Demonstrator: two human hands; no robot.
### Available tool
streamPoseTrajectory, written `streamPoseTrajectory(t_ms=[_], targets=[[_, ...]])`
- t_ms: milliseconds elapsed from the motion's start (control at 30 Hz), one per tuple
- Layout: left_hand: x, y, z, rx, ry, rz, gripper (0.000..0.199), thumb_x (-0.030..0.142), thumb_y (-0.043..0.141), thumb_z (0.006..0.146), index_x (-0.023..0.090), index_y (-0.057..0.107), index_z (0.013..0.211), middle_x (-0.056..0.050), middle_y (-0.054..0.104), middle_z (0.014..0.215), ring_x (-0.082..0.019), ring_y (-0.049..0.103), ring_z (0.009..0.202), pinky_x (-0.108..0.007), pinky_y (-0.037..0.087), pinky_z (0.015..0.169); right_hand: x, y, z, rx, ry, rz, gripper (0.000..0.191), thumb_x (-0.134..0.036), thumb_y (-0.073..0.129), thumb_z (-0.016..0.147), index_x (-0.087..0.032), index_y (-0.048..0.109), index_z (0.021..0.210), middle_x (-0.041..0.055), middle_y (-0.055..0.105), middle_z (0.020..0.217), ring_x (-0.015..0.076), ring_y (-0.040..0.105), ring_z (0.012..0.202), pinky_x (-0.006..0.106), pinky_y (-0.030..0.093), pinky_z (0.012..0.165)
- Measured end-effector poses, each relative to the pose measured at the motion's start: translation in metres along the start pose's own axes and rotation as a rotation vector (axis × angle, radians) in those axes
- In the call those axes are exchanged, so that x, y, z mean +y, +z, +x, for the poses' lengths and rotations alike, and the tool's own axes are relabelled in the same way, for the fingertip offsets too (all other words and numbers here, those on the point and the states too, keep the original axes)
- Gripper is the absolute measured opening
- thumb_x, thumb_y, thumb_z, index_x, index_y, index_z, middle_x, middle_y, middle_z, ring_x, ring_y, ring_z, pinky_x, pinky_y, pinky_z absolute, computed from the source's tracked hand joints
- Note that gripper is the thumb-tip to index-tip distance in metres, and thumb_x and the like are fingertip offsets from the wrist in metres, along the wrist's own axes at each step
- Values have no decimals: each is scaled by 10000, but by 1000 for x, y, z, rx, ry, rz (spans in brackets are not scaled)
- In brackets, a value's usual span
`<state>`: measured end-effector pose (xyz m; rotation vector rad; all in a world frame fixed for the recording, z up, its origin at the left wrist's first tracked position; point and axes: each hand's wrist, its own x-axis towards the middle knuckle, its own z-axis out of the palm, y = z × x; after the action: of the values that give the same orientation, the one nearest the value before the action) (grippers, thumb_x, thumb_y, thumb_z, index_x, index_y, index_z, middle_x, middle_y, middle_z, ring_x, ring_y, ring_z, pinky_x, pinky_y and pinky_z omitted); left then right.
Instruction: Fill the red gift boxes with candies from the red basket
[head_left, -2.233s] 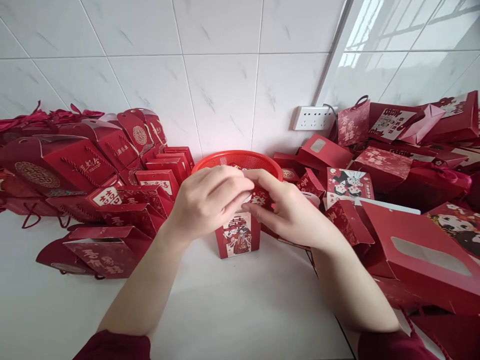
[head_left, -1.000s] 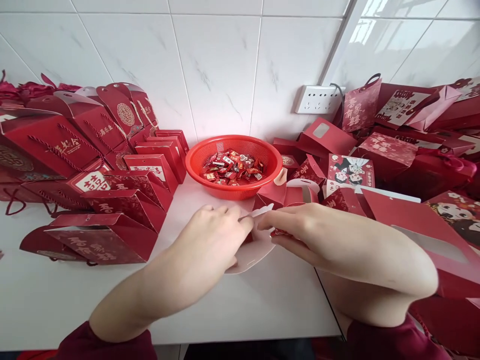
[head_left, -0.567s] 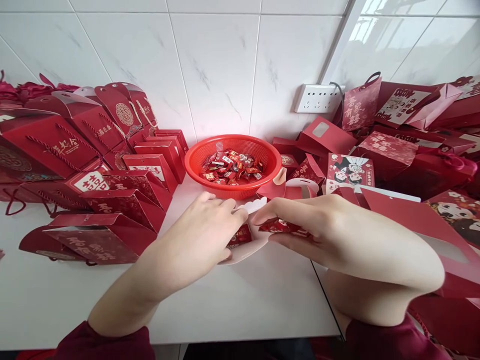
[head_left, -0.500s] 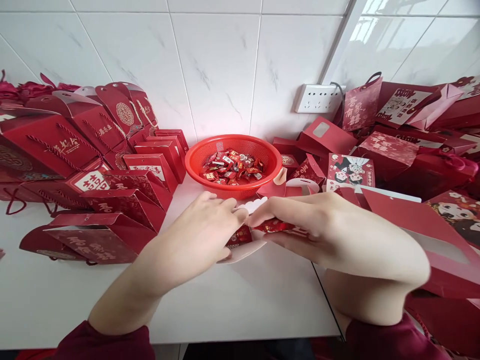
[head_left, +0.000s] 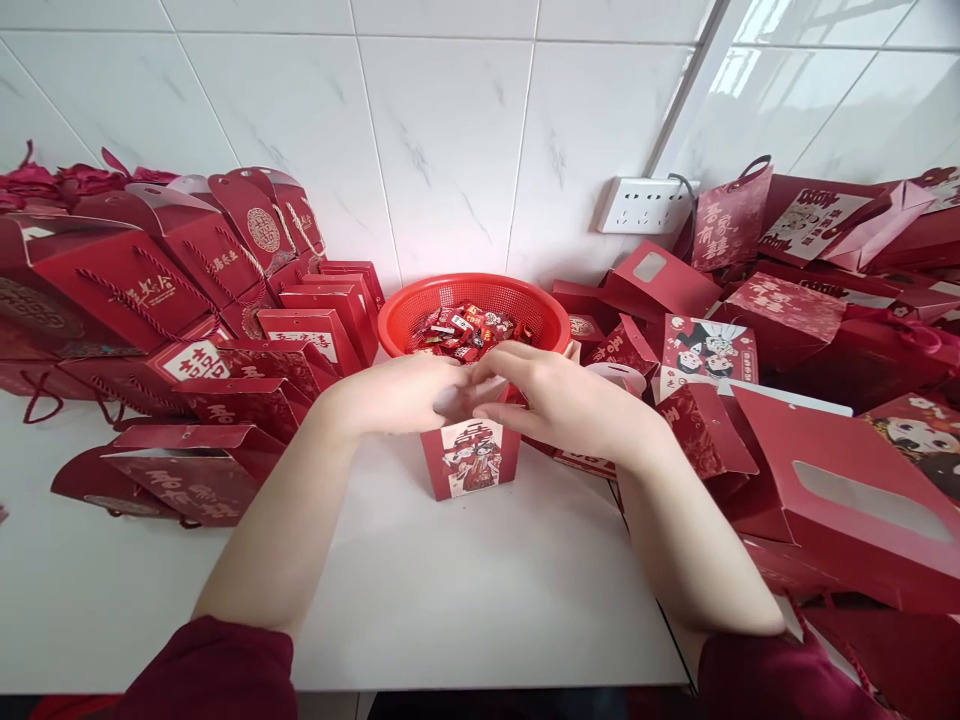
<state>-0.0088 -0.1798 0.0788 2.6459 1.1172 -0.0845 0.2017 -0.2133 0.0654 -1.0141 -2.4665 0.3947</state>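
Note:
A small red gift box stands upright on the white table, its white illustrated panel facing me. My left hand is at the box's upper left, its fingers curled around the top edge. Over the upper right bends my right hand, with thumb and fingers on the flaps at the top. Both hands hide most of the box's opening, so its inside cannot be seen. Just behind is a red plastic basket containing many red-wrapped candies, partly covered by my fingers.
Red gift boxes with rope handles crowd the table's left side. More red boxes and bags are piled on the right. A power strip is fixed to the tiled wall at the back. The white tabletop extends toward me.
The box, earlier tipped with its opening toward me, now stands upright. The red-wrapped candy in my right hand is no longer visible, and both hands have come together at the box's top.

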Motion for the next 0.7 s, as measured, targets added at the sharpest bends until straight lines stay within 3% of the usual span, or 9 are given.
streamPoseTrajectory(t_ms=[67,200,267,333,433,533,633,700], targets=[[-3,0,3,43,42,-65,67,263,531,846,219,581,849,-10,651,841,-175,595,729,-270,401,610,2,-1,-1,46,-21,21,261,-261,619,899,-199,570,1147,90,630,1161,221,618,1006,322,476,803],[-3,-5,-1,242,-15,-253,297,324,533,891,258,529,1180,-37,652,1172,-192,639,972,-266,461,746,5,0,-3,119,-39,-9,652,-224,669,849,-244,375,1430,105,506,1407,253,514,1248,354,460,932],[-2,-9,-8,277,-67,-294,441,419,573,877,279,471,1282,-47,642,1220,-200,639,1011,-263,470,758,7,1,-2,90,2,-14,784,-237,654,864,-294,230,1522,96,479,1459,253,566,1199,346,471,889],[0,-12,-13,208,-103,-253,532,484,671,784,274,520,1249,-45,670,1150,-214,646,964,-256,464,720,10,4,0,19,74,-29,821,-245,640,871,-311,176,1546,91,599,1335,248,651,1026,322,475,769],[-1,-12,-12,15,-129,-139,327,442,709,710,220,646,942,-26,683,874,-188,617,729,-248,404,584,17,7,6,-81,136,-71,653,-207,625,854,-262,391,1461,50,720,970,222,660,813,278,415,656],[-5,-9,-5,-41,-156,-110,207,382,680,707,201,586,738,-1,608,708,-146,514,581,-248,332,492,22,10,12,-97,107,-73,301,-147,606,819,-219,630,1111,10,681,800,157,585,682,249,359,610],[-8,-7,0,-47,-206,-96,248,387,682,700,199,521,678,6,551,654,-136,454,542,-255,294,455,23,14,14,-61,80,-94,68,-138,601,802,-197,570,815,-16,604,690,116,480,589,238,305,555],[-9,-7,0,-40,-212,-93,245,389,664,719,198,518,677,1,546,654,-139,451,543,-261,284,452,22,16,14,-33,75,-121,134,-162,605,813,-197,499,739,-24,556,644,106,429,558,239,274,534]])
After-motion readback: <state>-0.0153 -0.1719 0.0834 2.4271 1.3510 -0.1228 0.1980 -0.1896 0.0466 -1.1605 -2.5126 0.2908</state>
